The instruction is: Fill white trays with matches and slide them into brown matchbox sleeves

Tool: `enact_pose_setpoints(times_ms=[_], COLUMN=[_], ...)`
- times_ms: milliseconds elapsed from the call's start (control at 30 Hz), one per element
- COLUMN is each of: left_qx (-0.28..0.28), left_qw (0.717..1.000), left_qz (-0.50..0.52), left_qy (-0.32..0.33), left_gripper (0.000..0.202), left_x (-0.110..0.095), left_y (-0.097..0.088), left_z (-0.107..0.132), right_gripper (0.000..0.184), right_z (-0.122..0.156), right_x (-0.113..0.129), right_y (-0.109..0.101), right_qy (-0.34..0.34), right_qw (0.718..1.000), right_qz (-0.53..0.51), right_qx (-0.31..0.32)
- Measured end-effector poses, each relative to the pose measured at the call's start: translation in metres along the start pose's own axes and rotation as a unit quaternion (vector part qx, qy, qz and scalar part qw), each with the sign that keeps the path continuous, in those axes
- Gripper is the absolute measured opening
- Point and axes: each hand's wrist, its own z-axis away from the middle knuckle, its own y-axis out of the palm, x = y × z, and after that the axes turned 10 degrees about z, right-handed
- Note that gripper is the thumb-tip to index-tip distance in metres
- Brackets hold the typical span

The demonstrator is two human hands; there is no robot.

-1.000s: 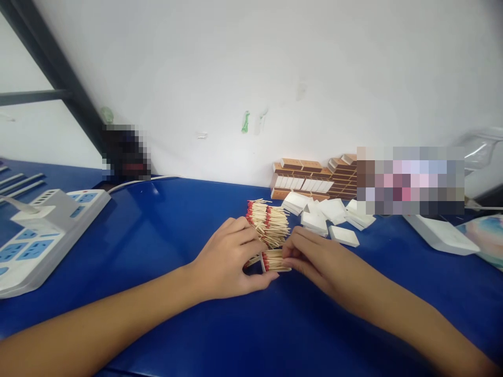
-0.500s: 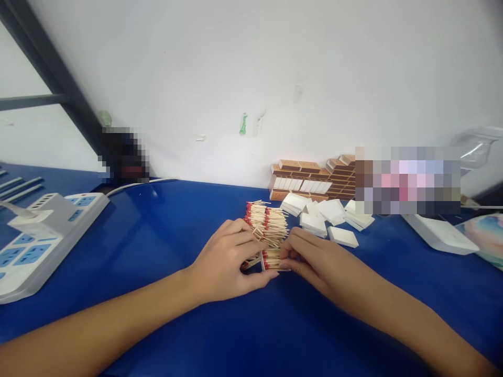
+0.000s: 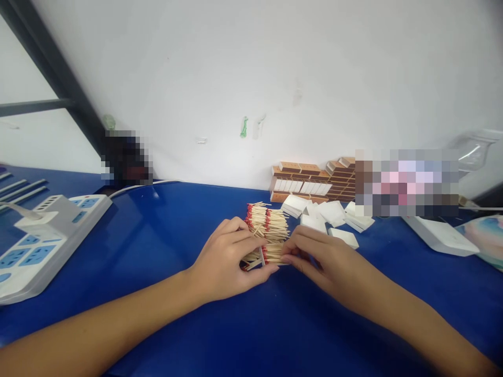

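A small white matchbox tray [image 3: 263, 255] lies on the blue table between my hands, filled with red-headed matches [image 3: 272, 254] lying side by side. My left hand [image 3: 222, 262] grips the tray at its left end, thumb along the near side and fingers over the far side. At the right end, my right hand [image 3: 324, 256] is closed, thumb and fingertips pinching at the matches' plain ends; how many it touches is hidden. Just behind the tray sits a heap of loose matches [image 3: 277, 222], heads mostly to the left. A few more lie partly under my left hand.
Several white empty trays [image 3: 332, 213] lie scattered behind my right hand. Brown matchboxes [image 3: 301, 168] are stacked against the white wall. A power strip [image 3: 88, 222] with a plugged-in charger stands at left. A white box-like object [image 3: 442, 235] lies at right, near blurred-out items.
The matches in the tray look fuller and more level near my right fingertips, which have shifted slightly. My left hand keeps its hold. The whole view has tilted a little.
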Motion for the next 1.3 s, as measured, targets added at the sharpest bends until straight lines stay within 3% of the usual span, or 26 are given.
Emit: enact_pose_setpoints(times_ms=[400, 567, 733, 867, 967, 1300], left_qx=[0.006, 0.035, 0.047, 0.105, 0.09, 0.057], left_qw=[1.0, 0.999, 0.996, 0.992, 0.994, 0.998], left_qz=[0.015, 0.031, 0.036, 0.022, 0.014, 0.004], left_qy=[0.012, 0.027, 0.06, 0.067, 0.058, 0.039], left_gripper=[0.032, 0.03, 0.033, 0.037, 0.037, 0.035], left_x=[-0.002, -0.002, -0.007, -0.016, -0.018, -0.011], left_y=[0.0, 0.0, 0.005, 0.011, 0.012, 0.016], left_z=[-0.001, 0.001, 0.005, 0.011, 0.013, 0.014], right_gripper=[0.012, 0.015, 0.025, 0.029, 0.029, 0.029], right_z=[0.0, -0.003, -0.005, -0.006, -0.006, -0.007], right_x=[0.005, 0.002, -0.025, -0.056, -0.065, -0.058], right_y=[-0.001, -0.006, -0.015, -0.013, -0.007, 0.0], right_qy=[-0.006, 0.027, 0.105, 0.141, 0.142, 0.14], right_qw=[1.0, 0.999, 0.994, 0.986, 0.987, 0.988], right_qz=[-0.015, -0.034, -0.025, 0.044, 0.057, 0.044], right_qx=[-0.01, 0.006, -0.021, -0.071, -0.057, -0.041])
